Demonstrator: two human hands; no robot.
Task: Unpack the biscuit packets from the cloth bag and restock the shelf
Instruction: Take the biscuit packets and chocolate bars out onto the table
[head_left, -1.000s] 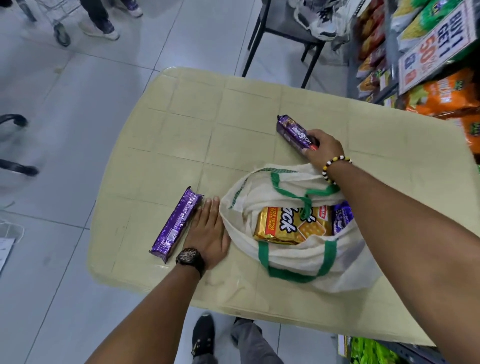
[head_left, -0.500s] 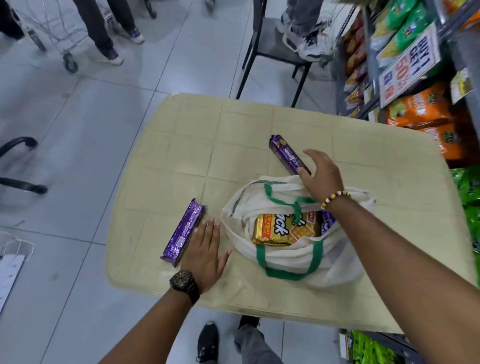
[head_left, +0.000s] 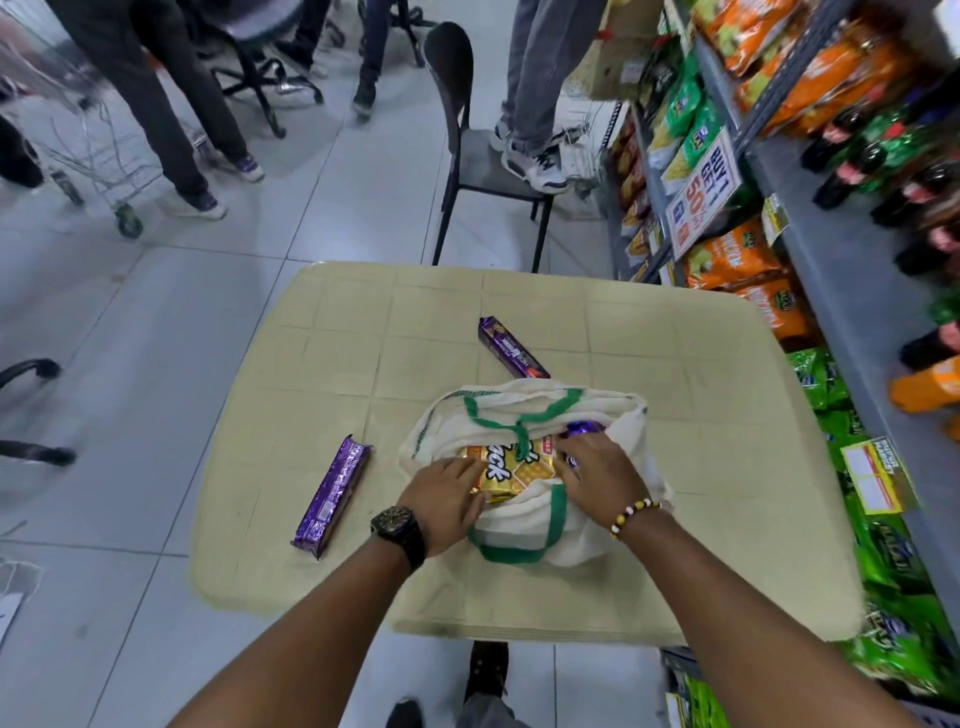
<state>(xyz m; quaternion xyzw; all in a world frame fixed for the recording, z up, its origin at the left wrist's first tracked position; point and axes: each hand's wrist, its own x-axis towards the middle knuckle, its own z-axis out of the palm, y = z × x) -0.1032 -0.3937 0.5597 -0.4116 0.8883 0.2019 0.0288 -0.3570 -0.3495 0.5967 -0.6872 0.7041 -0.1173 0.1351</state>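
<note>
A white cloth bag (head_left: 524, 395) with green handles lies open on the beige table (head_left: 363, 322). Inside it I see a gold biscuit packet (head_left: 511, 470) and a purple packet (head_left: 584, 428), the latter mostly hidden. My left hand (head_left: 447, 499) reaches into the bag from the left and pinches the gold packet's left edge. My right hand (head_left: 597, 467) is in the bag's right side, its fingers curled over the purple packet. Two more purple packets lie on the table: one (head_left: 332, 496) left of the bag, one (head_left: 511, 348) just beyond it.
Store shelves (head_left: 831, 270) with snack bags and bottles run along the right, close to the table's edge. A black chair (head_left: 467, 156) stands beyond the table with a person's feet on its seat. Other people's legs and a trolley (head_left: 104, 171) are at the far left.
My right hand let go of the far purple packet and moved back into the bag. My left hand left the table beside the near purple packet and went into the bag too. The camera tilted up.
</note>
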